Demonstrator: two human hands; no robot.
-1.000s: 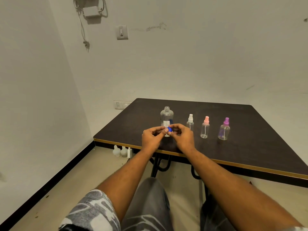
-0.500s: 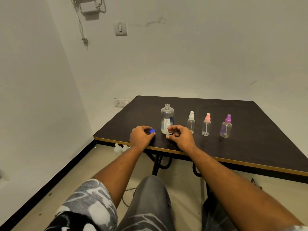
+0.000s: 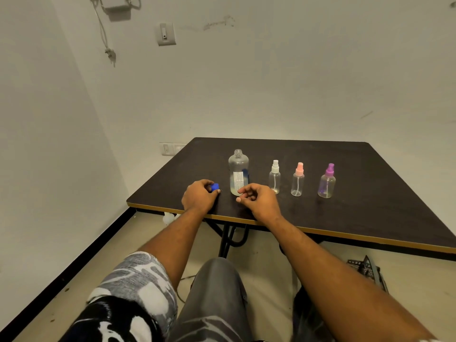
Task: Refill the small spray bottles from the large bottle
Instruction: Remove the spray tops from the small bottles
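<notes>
Fingers point(image 3: 207, 182) of the left hand point(image 3: 198, 197) curl around a small blue cap point(image 3: 215, 186), pinching it at the fingertips, while the right hand point(image 3: 259, 201) sits beside it with fingers loosely bent and holding nothing. Both arms reach forward from a seated person to a dark table point(image 3: 370, 193) with a pale edge strip, set in the corner of a plain white room. Both hands are over the table's near left part, close to its front edge. Just behind and between the hands stands the large bottle point(image 3: 238, 172), upright, clear, with a white label and its neck uncapped. The right hand's fingertips are just in front of the bottle's base; whether they touch it cannot be told. To the right of the large bottle, three small spray bottles stand upright in a row, apart from one another, each with its spray top on: a white sprayer point(image 3: 274, 177) nearest the large bottle, then a pink sprayer point(image 3: 297, 180), then a purple sprayer point(image 3: 327, 182) with a purple-tinted body. The cap is left of the large bottle and low over the tabletop; whether it rests on the surface cannot be told.
</notes>
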